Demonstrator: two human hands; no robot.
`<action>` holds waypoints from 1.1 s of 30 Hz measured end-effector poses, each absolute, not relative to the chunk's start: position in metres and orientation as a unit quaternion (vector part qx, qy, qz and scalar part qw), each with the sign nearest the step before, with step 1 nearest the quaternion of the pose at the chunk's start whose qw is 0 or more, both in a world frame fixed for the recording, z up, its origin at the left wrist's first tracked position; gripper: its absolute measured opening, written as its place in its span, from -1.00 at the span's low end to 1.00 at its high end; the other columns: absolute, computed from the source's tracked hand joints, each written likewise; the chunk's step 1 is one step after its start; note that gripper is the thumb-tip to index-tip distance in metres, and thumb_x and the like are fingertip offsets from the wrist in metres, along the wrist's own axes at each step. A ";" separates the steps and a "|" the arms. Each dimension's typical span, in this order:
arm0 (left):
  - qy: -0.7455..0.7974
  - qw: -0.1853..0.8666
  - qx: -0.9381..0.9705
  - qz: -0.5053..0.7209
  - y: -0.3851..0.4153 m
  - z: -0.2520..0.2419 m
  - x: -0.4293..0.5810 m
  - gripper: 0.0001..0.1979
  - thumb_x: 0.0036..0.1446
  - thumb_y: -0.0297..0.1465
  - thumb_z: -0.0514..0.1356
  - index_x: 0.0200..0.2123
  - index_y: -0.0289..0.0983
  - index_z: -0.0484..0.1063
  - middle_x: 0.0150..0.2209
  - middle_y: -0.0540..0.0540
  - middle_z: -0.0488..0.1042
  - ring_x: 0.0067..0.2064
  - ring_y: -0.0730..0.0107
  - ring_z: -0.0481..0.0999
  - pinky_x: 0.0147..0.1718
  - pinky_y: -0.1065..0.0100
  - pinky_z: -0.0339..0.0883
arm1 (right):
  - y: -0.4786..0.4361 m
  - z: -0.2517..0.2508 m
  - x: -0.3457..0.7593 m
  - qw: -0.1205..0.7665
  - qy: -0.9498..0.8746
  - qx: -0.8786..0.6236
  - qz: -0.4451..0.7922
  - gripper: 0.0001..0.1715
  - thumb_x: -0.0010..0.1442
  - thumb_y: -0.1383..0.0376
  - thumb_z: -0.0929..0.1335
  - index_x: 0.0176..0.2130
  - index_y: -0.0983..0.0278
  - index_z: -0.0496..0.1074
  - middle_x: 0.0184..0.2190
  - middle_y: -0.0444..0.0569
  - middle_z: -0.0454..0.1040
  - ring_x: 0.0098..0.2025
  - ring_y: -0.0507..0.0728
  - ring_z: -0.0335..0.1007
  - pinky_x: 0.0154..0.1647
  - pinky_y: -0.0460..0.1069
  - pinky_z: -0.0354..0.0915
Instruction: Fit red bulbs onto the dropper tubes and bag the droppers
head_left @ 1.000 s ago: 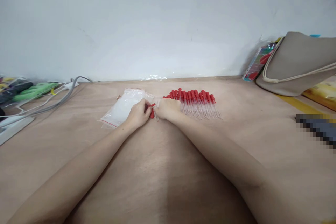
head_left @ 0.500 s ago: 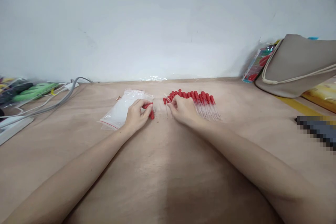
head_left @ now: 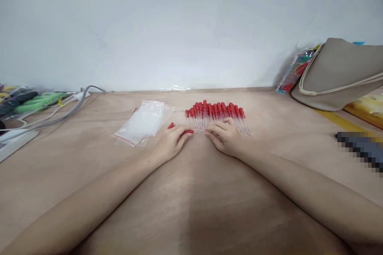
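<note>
left hand point(head_left: 173, 142) pinches red cap point(head_left: 189, 131), right hand point(head_left: 226, 137) grips clear tube point(head_left: 199, 130), both between them

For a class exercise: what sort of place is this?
Probably an indoor tabletop workspace: red-topped clear tubes lie in a row near zip-seal bags on a table against a wall.

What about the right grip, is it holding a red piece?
No, the right grip holds a clear tube, while the red piece by that tube's end is in the left grip.
</note>
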State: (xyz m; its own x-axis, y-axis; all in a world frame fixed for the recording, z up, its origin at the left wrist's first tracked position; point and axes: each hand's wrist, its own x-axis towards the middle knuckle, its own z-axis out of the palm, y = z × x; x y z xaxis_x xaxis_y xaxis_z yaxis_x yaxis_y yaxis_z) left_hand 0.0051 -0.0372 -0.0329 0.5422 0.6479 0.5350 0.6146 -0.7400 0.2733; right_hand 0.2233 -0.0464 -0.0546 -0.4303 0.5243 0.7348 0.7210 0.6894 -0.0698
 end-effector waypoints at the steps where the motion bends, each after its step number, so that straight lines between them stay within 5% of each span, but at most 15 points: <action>1: 0.361 0.029 0.877 0.317 -0.037 -0.033 0.005 -0.86 0.18 -0.41 0.07 -0.26 -0.27 0.42 -0.32 -0.03 0.52 -0.28 0.40 0.45 -0.25 0.37 0.30 | -0.047 -0.054 0.223 0.378 -0.837 -0.374 -0.128 -0.81 0.21 0.28 0.23 -0.30 0.27 0.41 -0.38 -0.08 0.50 -0.39 0.01 0.33 -0.19 0.02 0.00; 15: 0.311 0.129 0.874 0.351 -0.033 -0.038 0.005 -0.87 0.18 -0.43 0.06 -0.29 -0.29 0.41 -0.35 -0.03 0.50 -0.32 0.45 0.45 -0.30 0.42 0.32 | -0.044 -0.054 0.225 0.360 -0.857 -0.352 -0.106 -0.80 0.21 0.30 0.23 -0.29 0.24 0.44 -0.42 -0.13 0.51 -0.42 -0.01 0.32 -0.15 0.05 -0.08; 33: 0.284 0.075 0.901 0.320 -0.033 -0.040 0.004 -0.87 0.15 -0.41 0.09 -0.27 -0.31 0.41 -0.38 -0.08 0.49 -0.35 0.41 0.45 -0.34 0.39 0.32 | -0.049 -0.046 0.213 0.307 -0.870 -0.376 -0.084 -0.67 0.23 0.28 0.15 -0.41 0.30 0.40 -0.50 -0.11 0.44 -0.51 -0.01 0.12 -0.30 0.02 -0.16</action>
State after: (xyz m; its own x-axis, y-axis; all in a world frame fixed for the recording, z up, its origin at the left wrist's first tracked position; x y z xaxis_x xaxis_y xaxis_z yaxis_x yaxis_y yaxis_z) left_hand 0.0041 -0.0330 -0.0404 0.6342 0.5590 0.5341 0.4628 -0.8279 0.3170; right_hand 0.2134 -0.0490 -0.0459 -0.5282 0.6030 0.5978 0.7065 0.7027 -0.0845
